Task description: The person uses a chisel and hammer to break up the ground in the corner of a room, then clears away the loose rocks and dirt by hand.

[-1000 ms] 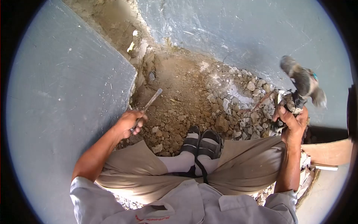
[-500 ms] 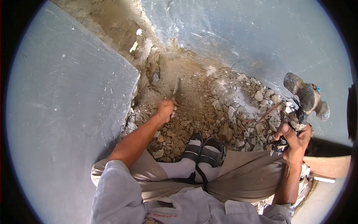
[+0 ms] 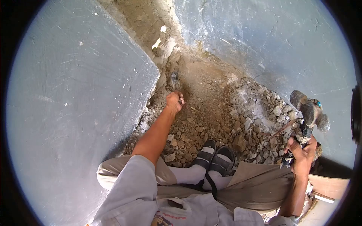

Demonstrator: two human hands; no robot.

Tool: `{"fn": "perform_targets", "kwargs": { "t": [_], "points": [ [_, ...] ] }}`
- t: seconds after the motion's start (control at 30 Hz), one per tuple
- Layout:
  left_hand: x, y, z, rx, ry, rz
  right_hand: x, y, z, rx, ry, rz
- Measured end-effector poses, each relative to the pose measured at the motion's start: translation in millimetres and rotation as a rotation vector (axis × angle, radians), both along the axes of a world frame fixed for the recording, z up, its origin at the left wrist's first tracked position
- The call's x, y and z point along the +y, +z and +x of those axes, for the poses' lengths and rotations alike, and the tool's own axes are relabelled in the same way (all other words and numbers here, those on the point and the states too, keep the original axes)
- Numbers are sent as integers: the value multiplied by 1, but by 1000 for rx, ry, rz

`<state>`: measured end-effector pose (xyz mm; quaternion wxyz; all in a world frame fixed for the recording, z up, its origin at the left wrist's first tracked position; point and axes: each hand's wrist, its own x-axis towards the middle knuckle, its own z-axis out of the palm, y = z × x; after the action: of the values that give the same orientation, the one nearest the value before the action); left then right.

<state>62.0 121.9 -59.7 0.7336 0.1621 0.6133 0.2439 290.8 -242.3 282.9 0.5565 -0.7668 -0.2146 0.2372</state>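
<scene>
My left hand (image 3: 175, 101) is closed round a slim metal chisel, most of which the fingers hide. That fist is over the rubble, close to the broken edge of the wall and a dark grey lump (image 3: 174, 77). On the right, my right hand (image 3: 302, 154) grips a hammer (image 3: 310, 113) by its handle, which looks wrapped in black and white material. The hammer's heavy, worn metal head points up and away from me, above the rubble.
Broken stones and dirt (image 3: 198, 132) lie between the left grey panel (image 3: 83, 101) and the right grey panel (image 3: 271, 41). My sandalled feet (image 3: 215, 160) rest at the near edge of the rubble. A curved tan rim (image 3: 330, 186) stands at the right.
My left hand has shifted up and right toward the broken edge, and the chisel shows less. The hammer has tilted more upright in my right hand. The whole view has shifted slightly.
</scene>
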Motion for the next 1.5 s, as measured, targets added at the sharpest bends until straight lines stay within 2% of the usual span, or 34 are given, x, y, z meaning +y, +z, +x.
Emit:
{"fn": "perform_targets", "kwargs": {
  "t": [0.13, 0.23, 0.3, 0.33, 0.47, 0.7, 0.8, 0.97, 1.07, 1.2, 1.3, 1.5],
  "points": [
    [1, -6, -4, 88, 39, -63, 5, -4, 2, 0, 34, -89],
    [-4, 1, -9, 94, -97, 13, 7, -10, 4, -47, 70, -119],
    [-6, 3, -3, 66, -109, 4, 8, -14, 5, -127, 107, -132],
    [-7, 4, 2, 49, -113, -1, 13, -6, 4, -25, 131, -176],
    [6, 6, 25, 36, 1, 2, 19, -10, -1, -147, 156, -202],
    [16, -13, 27, -26, 60, -3, 21, -6, 2, -59, 166, -368],
    [-5, -11, 28, -75, 122, -36, 21, -11, 0, -145, 160, -328],
    [-24, -8, 29, -85, 161, -34, 9, -19, 7, -144, 198, -330],
    [-10, -6, 31, -122, 188, -45, 9, -20, 4, -151, 201, -298],
    [6, -6, 41, -172, 214, -115, 14, -13, -2, -33, 151, -277],
    [4, -8, 51, -151, 271, -113, 17, -9, -1, -90, 230, -324],
    [-3, 7, 54, -56, 301, -34, 23, -12, -5, -89, 234, -275]
  ]
}}
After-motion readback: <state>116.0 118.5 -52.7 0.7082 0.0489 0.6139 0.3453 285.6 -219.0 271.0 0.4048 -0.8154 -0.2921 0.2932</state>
